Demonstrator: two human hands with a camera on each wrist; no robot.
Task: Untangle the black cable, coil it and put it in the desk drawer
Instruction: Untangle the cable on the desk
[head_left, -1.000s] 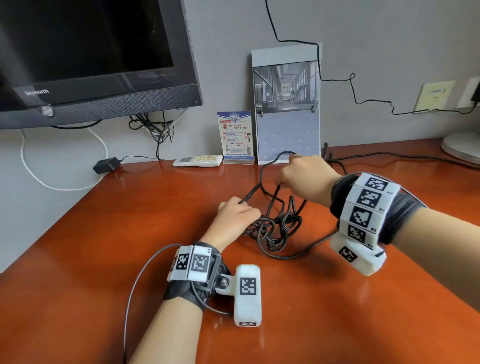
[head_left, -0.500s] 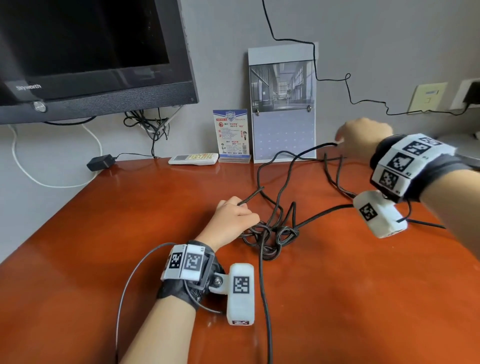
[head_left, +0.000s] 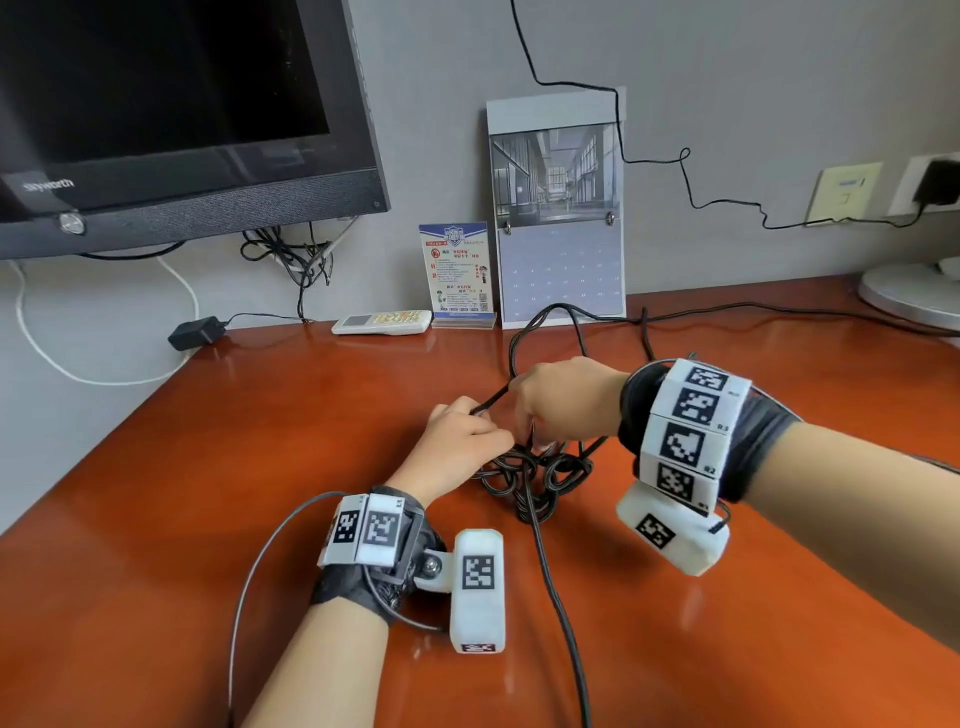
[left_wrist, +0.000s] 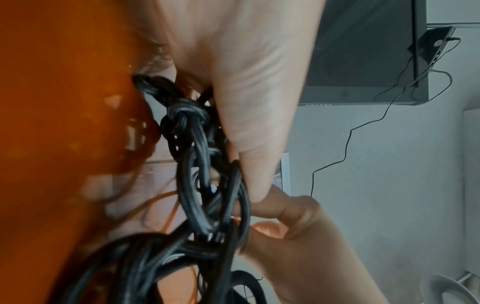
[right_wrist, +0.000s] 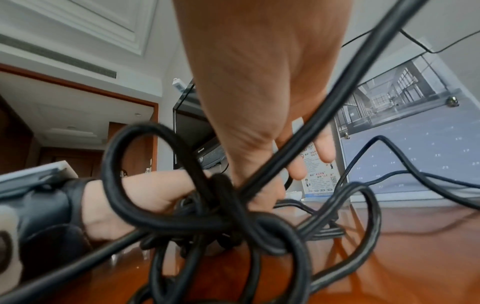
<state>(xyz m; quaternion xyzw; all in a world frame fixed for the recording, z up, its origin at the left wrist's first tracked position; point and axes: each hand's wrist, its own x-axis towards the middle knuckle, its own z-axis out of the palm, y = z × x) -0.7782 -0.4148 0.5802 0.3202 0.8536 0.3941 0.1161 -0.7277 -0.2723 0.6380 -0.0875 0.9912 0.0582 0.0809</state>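
The black cable (head_left: 535, 478) lies in a knotted tangle mid-desk, with loops trailing back toward the calendar and one strand running to the front edge. My left hand (head_left: 475, 431) grips the left side of the tangle and holds it down. In the left wrist view its fingers (left_wrist: 246, 123) press against the chained knots (left_wrist: 197, 164). My right hand (head_left: 537, 423) comes down onto the tangle from the right, fingers curled into the loops (right_wrist: 207, 216) and pinching a strand. No drawer is in view.
A TV monitor (head_left: 182, 130) stands at the back left, with a remote (head_left: 382, 322), a small card stand (head_left: 457, 270) and a calendar (head_left: 558, 208) along the wall. A white lamp base (head_left: 914, 296) sits at the far right. A thin wall cable (head_left: 691, 176) runs to an outlet.
My right hand pulled a strand out to the far right near the wall, then came back to the tangle. A strand now runs toward the front edge. The left hand stayed put.
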